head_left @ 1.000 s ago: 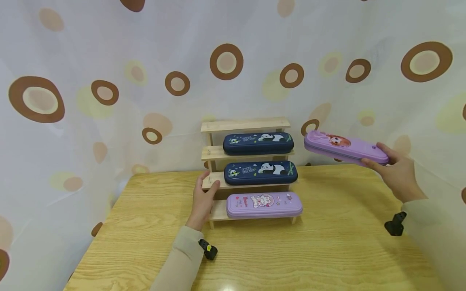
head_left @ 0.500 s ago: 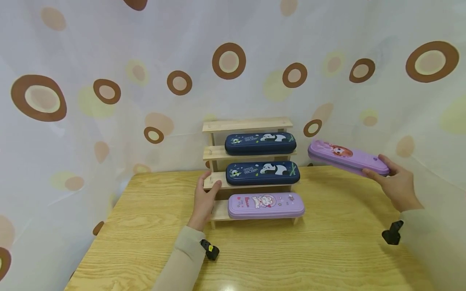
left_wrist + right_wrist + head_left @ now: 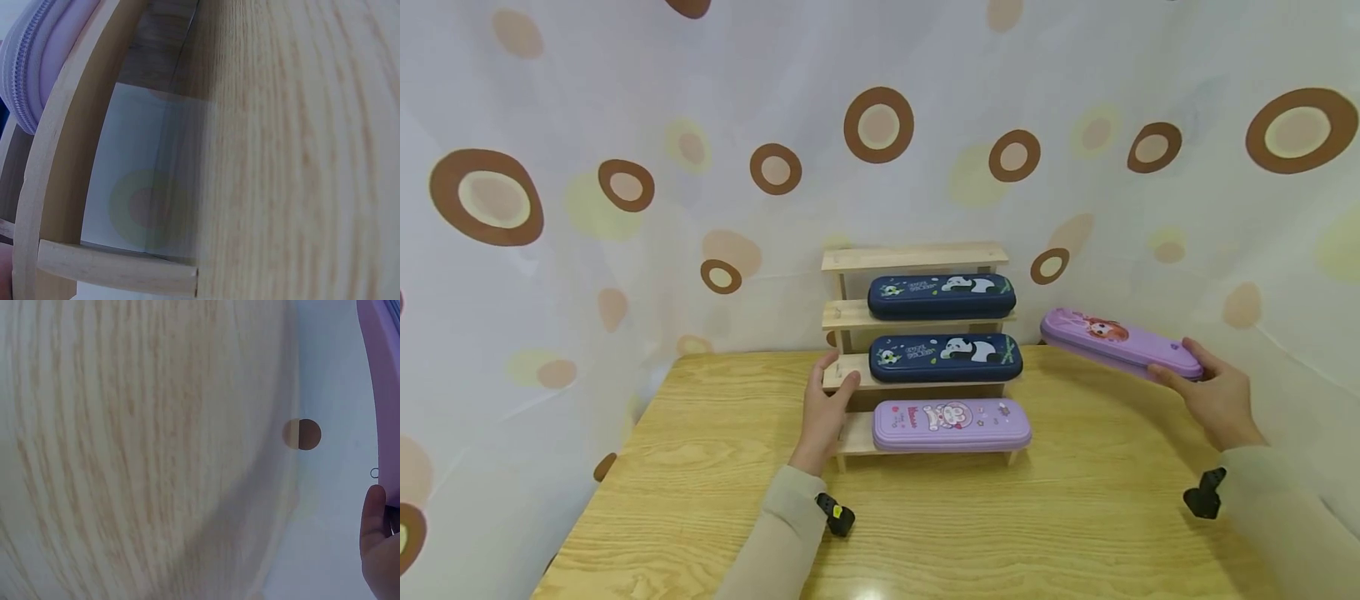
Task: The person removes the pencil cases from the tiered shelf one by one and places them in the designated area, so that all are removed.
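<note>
In the head view my right hand [image 3: 1219, 402] pinches the right end of a purple pencil case [image 3: 1138, 343] with a red-haired doll on its lid. It is held above the table, right of the rack, its left end tilted up. My left hand [image 3: 823, 414] grips the left end of a low plank of the wooden tiered rack [image 3: 850, 421], thumb in front. Two navy panda pencil cases, one upper [image 3: 942, 297] and one lower [image 3: 945, 358], lie on the middle tiers. A lilac bunny pencil case [image 3: 952, 425] lies on the bottom tier.
The rack's top plank [image 3: 914, 257] bears nothing. The wood-grain table [image 3: 1000, 533] reaches back to a dotted curtain [image 3: 700, 100] that hangs behind and at both sides. Black cameras [image 3: 837, 516] are strapped at the wrists.
My right hand has lowered the doll pencil case a little. My left hand keeps its place on the rack, and the whole head view has shifted slightly.
</note>
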